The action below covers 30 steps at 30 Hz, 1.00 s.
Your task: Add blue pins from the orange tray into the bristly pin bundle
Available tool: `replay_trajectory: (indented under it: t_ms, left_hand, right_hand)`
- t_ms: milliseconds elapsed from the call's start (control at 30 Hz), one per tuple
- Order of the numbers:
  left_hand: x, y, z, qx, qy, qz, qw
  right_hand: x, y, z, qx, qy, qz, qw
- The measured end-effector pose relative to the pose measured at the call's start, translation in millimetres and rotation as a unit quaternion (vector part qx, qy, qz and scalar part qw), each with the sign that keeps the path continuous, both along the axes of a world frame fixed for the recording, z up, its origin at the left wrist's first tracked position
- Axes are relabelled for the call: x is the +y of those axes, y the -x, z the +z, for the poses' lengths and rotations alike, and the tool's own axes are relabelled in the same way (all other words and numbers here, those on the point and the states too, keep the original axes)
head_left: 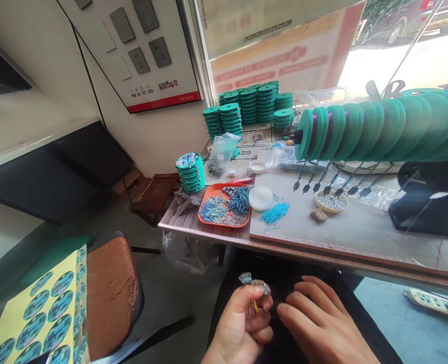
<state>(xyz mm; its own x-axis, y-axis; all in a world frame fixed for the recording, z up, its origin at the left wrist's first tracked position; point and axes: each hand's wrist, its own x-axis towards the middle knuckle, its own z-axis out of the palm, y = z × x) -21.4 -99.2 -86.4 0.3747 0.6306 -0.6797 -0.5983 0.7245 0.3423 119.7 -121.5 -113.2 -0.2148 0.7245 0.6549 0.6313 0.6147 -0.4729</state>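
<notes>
My left hand (242,321) is closed above my lap, thumb pressed against the curled fingers. It grips a small bundle of thin grey pieces (244,278) that sticks out past the thumb. A small grey tip shows at the forefinger and a bit of yellow lies below it; their exact kind is too small to tell. Close by on the right, my right hand (317,313) is held palm down with its fingers stretched out and slightly bent. Nothing shows in it, though its thumb is hidden. Both hands are below the table's front edge.
On the table (216,232) stands an orange tray (224,226) of small parts. Beside it are a white round lid (261,198), blue thin pieces (275,212) and a bowl of grey beads (332,202). Green spools (375,126) line a rod; spool stacks (249,106) stand behind. A chair (112,293) is left.
</notes>
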Motion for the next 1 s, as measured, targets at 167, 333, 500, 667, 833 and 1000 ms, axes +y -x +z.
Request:
replay_trajectory:
  t_ms: [167, 333, 500, 667, 833, 1000]
  left_hand:
    - [-3.2, -2.9, 1.8, 0.029, 0.008, 0.007, 1.000]
    - [-10.9, -11.8, 3.0, 0.070, 0.010, 0.047, 0.996]
    - [-16.3, -19.2, 2.1, 0.104, 0.003, 0.065, 0.992]
    - [-16.6, -16.5, -7.8, 0.191, -0.114, 0.023, 0.975]
    - [-11.6, -14.4, -8.9, 0.234, -0.189, 0.022, 0.953]
    - [-9.1, -14.4, 2.1, 0.178, -0.230, 0.030, 0.956]
  right_hand:
    - [1.4, -4.6, 7.9, -0.048, 0.029, 0.011, 0.998]
    - [3.7, -7.2, 14.8, -0.073, 0.008, -0.017, 0.997]
    - [2.9, -9.8, 15.5, -0.094, -0.004, -0.026, 0.995]
    - [2.7, -8.2, 13.2, -0.072, -0.018, -0.021, 0.997]
    - [3.6, -6.6, 15.4, -0.049, -0.040, -0.033, 0.997]
    - [2.7, -12.0, 15.6, -0.063, -0.039, -0.013, 0.997]
